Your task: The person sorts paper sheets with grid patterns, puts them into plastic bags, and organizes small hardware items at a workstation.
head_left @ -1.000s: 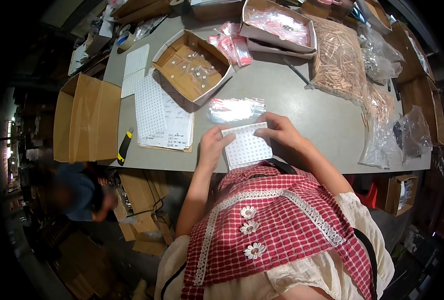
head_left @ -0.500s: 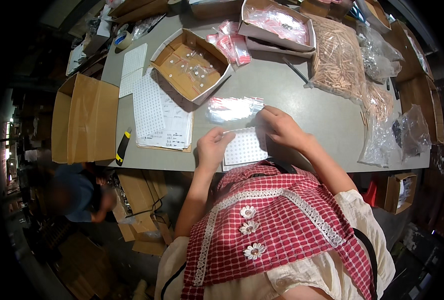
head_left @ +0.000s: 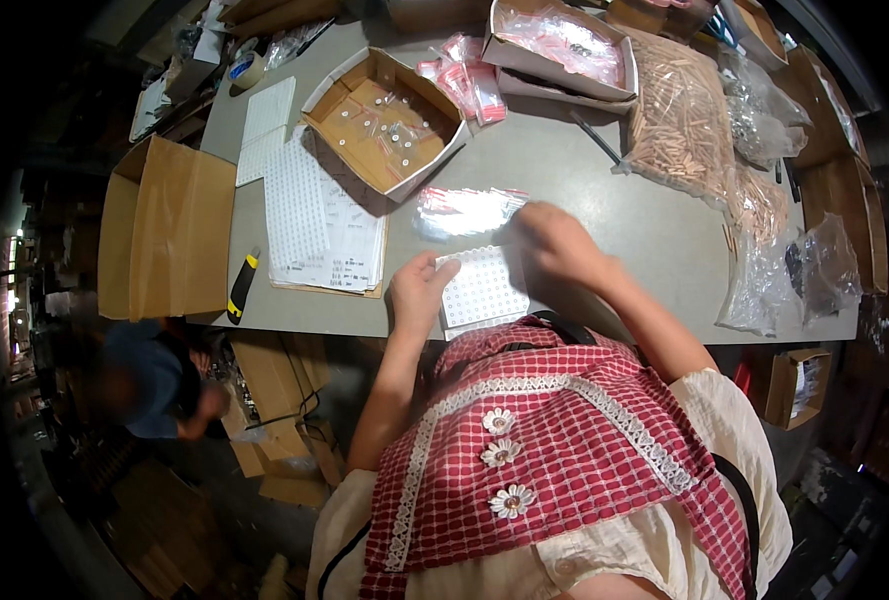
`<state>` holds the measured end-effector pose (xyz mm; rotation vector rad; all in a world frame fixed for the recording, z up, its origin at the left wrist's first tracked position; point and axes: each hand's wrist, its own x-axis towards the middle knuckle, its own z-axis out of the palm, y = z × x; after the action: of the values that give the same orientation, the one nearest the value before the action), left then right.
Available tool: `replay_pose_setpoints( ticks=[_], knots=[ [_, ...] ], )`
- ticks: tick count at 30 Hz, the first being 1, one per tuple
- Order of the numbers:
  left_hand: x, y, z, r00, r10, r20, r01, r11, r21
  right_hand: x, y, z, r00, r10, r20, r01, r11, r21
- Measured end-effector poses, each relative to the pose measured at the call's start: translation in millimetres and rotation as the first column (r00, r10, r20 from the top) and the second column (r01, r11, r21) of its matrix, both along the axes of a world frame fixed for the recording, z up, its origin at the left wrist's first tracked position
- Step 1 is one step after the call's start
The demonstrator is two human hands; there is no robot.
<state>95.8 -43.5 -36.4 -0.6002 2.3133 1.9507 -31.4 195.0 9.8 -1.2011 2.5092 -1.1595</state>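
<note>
A white sheet of small round stickers (head_left: 484,290) lies at the table's front edge, partly over my lap. My left hand (head_left: 418,290) is closed on its upper left corner, thumb on top. Right of the sheet hovers my right hand (head_left: 561,240), its fingers curled inward and blurred; what they hold, if anything, cannot be made out. Just beyond the sheet is a row of small clear zip bags (head_left: 469,213) with red edges, close to my right fingertips. An open carton (head_left: 444,165) farther left has several small clear bags with round white stickers inside.
Left are paper sheets (head_left: 354,245), a yellow-black utility knife (head_left: 243,287) and a brown box (head_left: 184,235). At the back stands a box of zip bags (head_left: 612,95); right lie a big bag of wooden pegs (head_left: 674,120) and a black pen (head_left: 596,137). Another person (head_left: 149,380) is at lower left.
My right hand has moved slightly down and right, away from the row of bags. My left hand keeps its hold on the sticker sheet.
</note>
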Motion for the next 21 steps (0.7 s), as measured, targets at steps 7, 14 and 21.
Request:
replay_pose_setpoints(
  ticks=[7, 14, 21],
  knots=[
    [0.8, 5.2, 1.4, 1.0, 0.025, 0.0, -0.025, 0.996, -0.09, -48.0, -3.6, -21.8, 0.926, -0.186, 0.329, 0.156, 0.981, 0.116],
    [0.2, 4.2, -5.3, 1.0, 0.011, -0.015, -0.013, 0.988, -0.156, -76.5, -16.1, -22.4, 0.878, -0.19, 0.44, 0.166, 0.982, 0.095],
    [0.8, 3.3, -8.4, 0.999, 0.018, -0.036, -0.025, 0.98, -0.197, -79.5, -29.5, -23.3, 0.983, -0.185, -0.02, 0.183, 0.941, 0.285]
  ],
)
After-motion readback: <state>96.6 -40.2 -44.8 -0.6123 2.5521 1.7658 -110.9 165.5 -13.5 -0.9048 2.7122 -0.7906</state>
